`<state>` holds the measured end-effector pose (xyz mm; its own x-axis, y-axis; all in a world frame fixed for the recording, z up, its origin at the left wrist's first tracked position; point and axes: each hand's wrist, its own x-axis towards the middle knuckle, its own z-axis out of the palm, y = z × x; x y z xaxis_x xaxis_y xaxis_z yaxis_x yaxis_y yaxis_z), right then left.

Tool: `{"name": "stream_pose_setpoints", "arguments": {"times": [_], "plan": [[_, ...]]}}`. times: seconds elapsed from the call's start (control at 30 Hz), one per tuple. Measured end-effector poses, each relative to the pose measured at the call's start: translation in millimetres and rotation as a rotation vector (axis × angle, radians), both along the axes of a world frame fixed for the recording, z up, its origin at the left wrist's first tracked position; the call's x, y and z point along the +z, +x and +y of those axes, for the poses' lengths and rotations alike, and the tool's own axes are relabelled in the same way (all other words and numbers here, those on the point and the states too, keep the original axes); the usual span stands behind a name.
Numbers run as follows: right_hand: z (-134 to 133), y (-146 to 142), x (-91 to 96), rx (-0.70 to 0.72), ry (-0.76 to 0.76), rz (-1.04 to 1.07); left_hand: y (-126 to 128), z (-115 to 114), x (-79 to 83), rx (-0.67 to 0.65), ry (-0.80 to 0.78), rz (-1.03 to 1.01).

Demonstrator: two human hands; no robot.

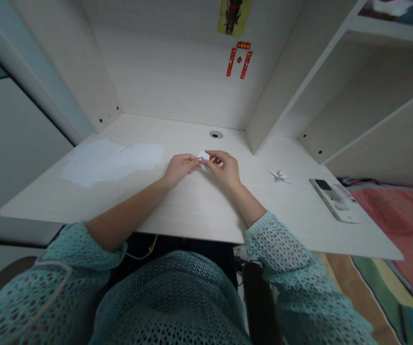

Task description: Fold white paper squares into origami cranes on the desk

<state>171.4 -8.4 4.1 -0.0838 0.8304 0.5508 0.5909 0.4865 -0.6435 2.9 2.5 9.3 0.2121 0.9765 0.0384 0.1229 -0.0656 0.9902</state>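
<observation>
A small folded piece of white paper [203, 156] is held between both hands over the middle of a pale wooden desk [199, 206]. My left hand [180, 168] pinches its left side with fingers closed. My right hand [223, 168] grips its right side, fingers curled over it. Much of the paper is hidden by the fingers.
Several flat white paper sheets [109, 160] lie on the desk's left. A small folded white paper figure [280, 176] sits to the right, and a phone [335, 199] lies near the right edge. A cable hole [215, 134] is at the back. Shelves [353, 96] rise at right.
</observation>
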Motion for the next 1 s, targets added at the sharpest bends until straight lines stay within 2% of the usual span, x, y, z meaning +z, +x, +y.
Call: {"name": "stream_pose_setpoints", "arguments": {"times": [0.17,0.57,0.87,1.0], "plan": [[-1.0,-2.0,-1.9,-0.005,0.016,-0.008,-3.0,1.6,-3.1,0.001,-0.048,-0.051],[-2.1,-3.3,-2.5,-0.012,-0.011,-0.024,-4.5,2.5,-2.6,0.005,-0.035,-0.033],[8.8,-1.5,-10.6,0.064,-0.168,0.300,-6.2,4.2,-4.5,0.019,-0.059,-0.073],[9.5,-0.7,-11.4,0.047,-0.150,0.258,-6.1,4.3,-5.3,0.002,-0.082,-0.086]]}}
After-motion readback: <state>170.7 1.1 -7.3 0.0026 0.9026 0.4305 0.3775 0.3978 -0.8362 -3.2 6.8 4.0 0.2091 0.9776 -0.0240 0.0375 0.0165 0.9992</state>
